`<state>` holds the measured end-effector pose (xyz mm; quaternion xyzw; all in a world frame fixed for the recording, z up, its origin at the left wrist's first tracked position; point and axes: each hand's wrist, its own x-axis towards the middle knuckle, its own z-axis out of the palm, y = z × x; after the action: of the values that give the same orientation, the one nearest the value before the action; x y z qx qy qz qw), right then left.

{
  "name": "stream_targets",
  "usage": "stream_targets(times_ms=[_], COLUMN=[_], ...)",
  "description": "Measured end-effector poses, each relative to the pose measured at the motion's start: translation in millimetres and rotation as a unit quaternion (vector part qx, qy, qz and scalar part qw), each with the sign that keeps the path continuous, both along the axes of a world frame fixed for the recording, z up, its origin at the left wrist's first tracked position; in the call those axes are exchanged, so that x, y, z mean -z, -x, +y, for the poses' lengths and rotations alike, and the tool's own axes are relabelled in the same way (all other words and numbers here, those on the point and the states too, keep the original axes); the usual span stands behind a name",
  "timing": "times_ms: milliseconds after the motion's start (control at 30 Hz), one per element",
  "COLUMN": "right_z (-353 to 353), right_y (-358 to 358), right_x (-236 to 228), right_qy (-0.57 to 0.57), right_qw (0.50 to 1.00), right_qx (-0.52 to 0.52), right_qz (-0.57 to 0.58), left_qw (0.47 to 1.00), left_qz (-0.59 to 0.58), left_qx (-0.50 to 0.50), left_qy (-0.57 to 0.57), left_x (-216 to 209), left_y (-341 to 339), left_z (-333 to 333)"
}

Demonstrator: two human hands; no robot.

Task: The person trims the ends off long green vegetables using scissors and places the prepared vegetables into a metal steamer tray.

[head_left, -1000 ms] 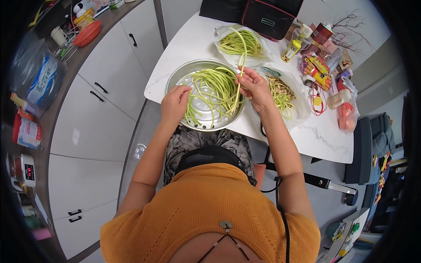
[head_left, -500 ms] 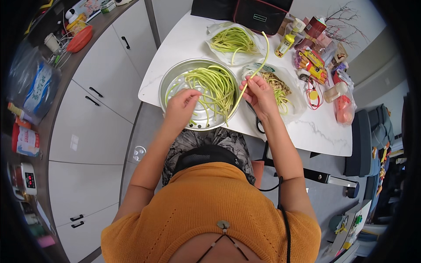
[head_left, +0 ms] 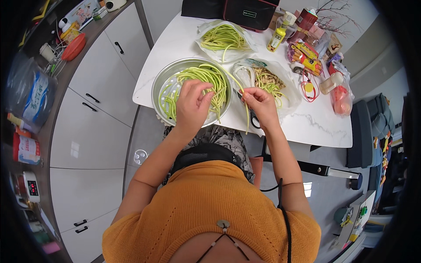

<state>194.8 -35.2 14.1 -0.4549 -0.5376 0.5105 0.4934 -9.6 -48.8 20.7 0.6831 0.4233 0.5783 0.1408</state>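
Right hand [head_left: 262, 106]: fingers clamped on one long green stem [head_left: 237, 80], which extends beyond them at both ends. Left hand [head_left: 192, 107]: fingers curled above a metal bowl [head_left: 156, 90] of green stems [head_left: 221, 83] (cannot tell whether the tips meet or hold anything). Scissors [head_left: 253, 117] lie just below the right fingers on the desk [head_left: 320, 128]; a bag of trimmings [head_left: 293, 97] sits just to their right.

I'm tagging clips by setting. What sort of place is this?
Probably a home kitchen or dining area: a white marble-patterned table bears a metal basin of green stalks, and white cabinets with black handles stand to the left.
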Motion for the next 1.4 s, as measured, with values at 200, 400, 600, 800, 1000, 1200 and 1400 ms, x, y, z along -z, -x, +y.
stream_targets(times_ms=[200,400,600,800,1000,1200,1400], right_z=[-12,-23,-27,-27,-25,-24,-22], right_y=[0,-3,-23,-21,-18,-18,-16], right_x=[-10,-26,-24,-20,-15,-10,-4], right_qy=[-0.009,0.019,0.131,0.080,0.053,0.000,-0.016], right_qw=[0.995,0.989,0.969,0.963,0.951,0.981,0.991], right_qx=[-0.074,-0.131,-0.209,-0.209,-0.229,-0.143,-0.072], right_qz=[-0.064,-0.065,0.024,0.150,0.202,0.135,0.110], left_qw=[0.976,0.974,0.980,0.986,0.981,0.978,0.973], left_qz=[0.183,0.191,0.161,0.167,0.148,0.109,0.068], left_qx=[-0.018,-0.023,-0.053,0.005,0.114,0.152,0.195], left_qy=[-0.114,-0.120,-0.101,-0.012,0.057,0.088,0.106], left_x=[-15,-9,-7,-3,-5,-2,6], left_y=[-4,4,12,11,-1,-3,-8], left_z=[-1,5,10,-3,-23,-23,-24])
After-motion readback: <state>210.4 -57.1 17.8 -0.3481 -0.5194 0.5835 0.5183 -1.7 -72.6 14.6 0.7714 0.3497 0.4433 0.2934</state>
